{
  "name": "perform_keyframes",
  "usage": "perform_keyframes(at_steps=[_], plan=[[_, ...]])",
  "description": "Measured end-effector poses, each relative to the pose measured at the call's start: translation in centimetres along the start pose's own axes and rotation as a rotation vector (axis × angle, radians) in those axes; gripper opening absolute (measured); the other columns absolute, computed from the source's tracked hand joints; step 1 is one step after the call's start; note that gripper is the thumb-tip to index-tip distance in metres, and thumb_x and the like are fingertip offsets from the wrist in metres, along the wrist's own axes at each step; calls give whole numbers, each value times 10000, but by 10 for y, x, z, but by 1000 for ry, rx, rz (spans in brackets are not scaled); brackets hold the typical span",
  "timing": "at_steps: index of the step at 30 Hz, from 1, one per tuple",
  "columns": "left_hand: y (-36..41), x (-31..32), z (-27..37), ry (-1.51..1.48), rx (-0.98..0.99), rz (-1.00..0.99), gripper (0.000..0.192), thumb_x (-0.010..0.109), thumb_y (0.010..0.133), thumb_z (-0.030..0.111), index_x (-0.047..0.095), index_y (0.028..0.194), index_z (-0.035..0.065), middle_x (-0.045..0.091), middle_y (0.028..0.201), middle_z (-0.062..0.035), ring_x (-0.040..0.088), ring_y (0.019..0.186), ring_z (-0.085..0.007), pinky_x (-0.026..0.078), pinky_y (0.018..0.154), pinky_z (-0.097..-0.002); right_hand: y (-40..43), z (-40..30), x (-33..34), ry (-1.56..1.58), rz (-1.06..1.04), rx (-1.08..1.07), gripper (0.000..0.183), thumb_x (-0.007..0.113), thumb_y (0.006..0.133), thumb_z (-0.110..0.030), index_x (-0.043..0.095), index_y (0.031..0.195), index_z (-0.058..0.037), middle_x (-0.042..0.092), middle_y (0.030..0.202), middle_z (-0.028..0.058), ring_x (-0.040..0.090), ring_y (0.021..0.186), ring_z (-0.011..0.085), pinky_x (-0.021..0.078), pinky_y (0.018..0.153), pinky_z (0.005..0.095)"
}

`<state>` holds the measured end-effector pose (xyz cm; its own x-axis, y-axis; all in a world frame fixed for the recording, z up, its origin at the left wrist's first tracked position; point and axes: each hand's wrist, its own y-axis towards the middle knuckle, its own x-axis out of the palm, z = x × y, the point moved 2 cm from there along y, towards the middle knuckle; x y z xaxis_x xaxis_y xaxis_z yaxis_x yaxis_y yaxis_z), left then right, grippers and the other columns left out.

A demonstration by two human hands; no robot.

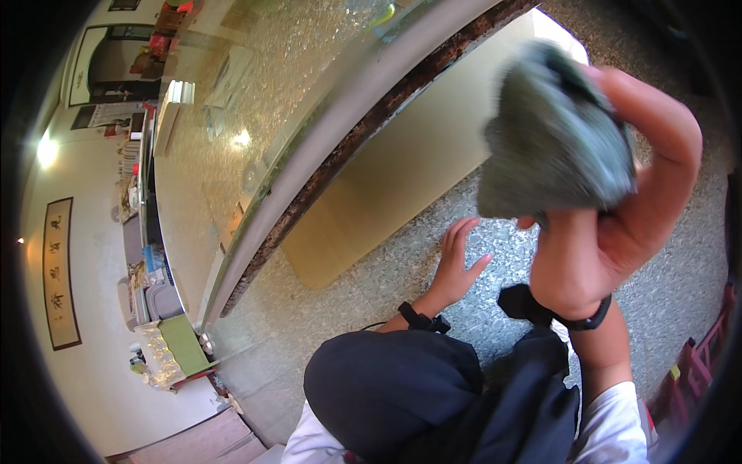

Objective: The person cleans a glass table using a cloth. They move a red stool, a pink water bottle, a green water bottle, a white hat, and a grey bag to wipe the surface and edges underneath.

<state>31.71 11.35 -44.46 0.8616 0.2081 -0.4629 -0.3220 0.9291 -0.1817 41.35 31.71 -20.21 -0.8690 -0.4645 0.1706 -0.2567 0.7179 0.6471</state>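
Observation:
My right hand (629, 226) is raised at the right and grips a grey-green cloth (556, 133), which is blurred by motion. The cloth hides most of the fingers. My left hand (458, 261) hangs low in the middle with its fingers apart and nothing in it. Both wrists wear black bands; the left band (423, 319) has a small dark unit on it. Beside the hands runs the long white edge (348, 116) of a glossy table top (278, 75), with a worn dark-brown strip (324, 191) beneath it. Under that stands a beige panel (371, 203).
Grey speckled stone floor (493, 249) lies under my hands, and my dark-clothed legs (394, 388) are close below. A white stack (174, 110) sits on the table. Framed calligraphy (62, 272) hangs on the left wall. A purplish-red slatted object (695, 365) stands at lower right.

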Motion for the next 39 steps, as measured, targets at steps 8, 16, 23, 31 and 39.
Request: perform_keyframes(at_steps=[8,16,23,31,39], plan=[[-20,30,-70,478,26,-21,979,799,908,284,230,1657,10,166,1750,-254,104,1623,-498,167,1322,-555,25,28,46,-322,154,-457,409,649,839,63,647,1247,40,735,1125,218,741,885,230,586,704,278],[-32,40,-97,449,-206,-234,1022,762,938,401,194,1681,-9,138,1756,-292,48,1629,-512,111,1329,-570,6,-8,94,-355,260,-409,352,749,660,-8,804,1008,-7,748,987,134,598,624,150,458,546,261],[-31,48,-97,526,-262,-146,1053,767,935,433,181,1695,0,121,1762,-302,25,1643,-485,100,1328,-571,18,13,55,-501,136,-503,332,675,847,137,771,1152,48,763,1160,205,769,1012,298,618,893,346],[-33,54,-101,483,-295,-284,1081,804,903,373,160,1691,8,103,1770,-278,22,1653,-457,126,1326,-560,-3,9,70,-602,36,-472,448,753,781,138,792,1207,2,672,1265,164,718,1094,269,612,870,324],[-31,45,-91,449,-196,-203,1069,810,899,348,170,1690,20,103,1776,-258,27,1654,-452,129,1327,-554,2,11,74,-643,164,-447,523,764,770,176,825,1204,-109,607,1188,98,658,906,184,572,739,262]])
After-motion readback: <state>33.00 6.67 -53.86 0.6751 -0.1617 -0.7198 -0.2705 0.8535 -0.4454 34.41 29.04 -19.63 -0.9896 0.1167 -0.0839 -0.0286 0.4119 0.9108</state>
